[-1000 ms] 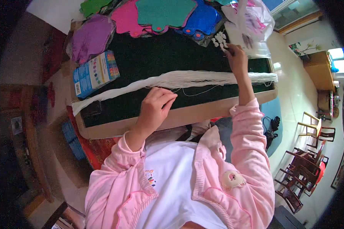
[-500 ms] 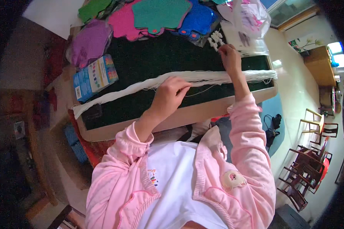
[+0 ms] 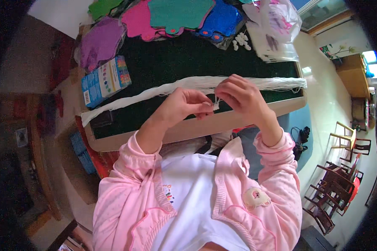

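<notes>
A long hank of white thread (image 3: 155,90) lies across the dark green table top (image 3: 167,56). In front of its middle my two hands are close together. My right hand (image 3: 243,97) is closed in a pinch on a small white thread bundle (image 3: 216,106), which hangs below its fingertips by thin strands. My left hand (image 3: 184,106) is closed too, thumb and fingers pressed together just beside that bundle; what they grip is hidden. Farther back on the right lies a small pile of similar white bundles (image 3: 241,42).
A blue box (image 3: 106,81) stands on the left. Purple (image 3: 101,44), pink (image 3: 137,20), teal (image 3: 180,14) and blue (image 3: 221,19) flat shaped pieces line the far side. Clear plastic bags (image 3: 276,42) lie back right. A pale border (image 3: 155,136) edges the table near me.
My right hand has come back from the pile of white bundles to my left hand, bringing one small bundle. My left hand has stayed near the middle of the hank.
</notes>
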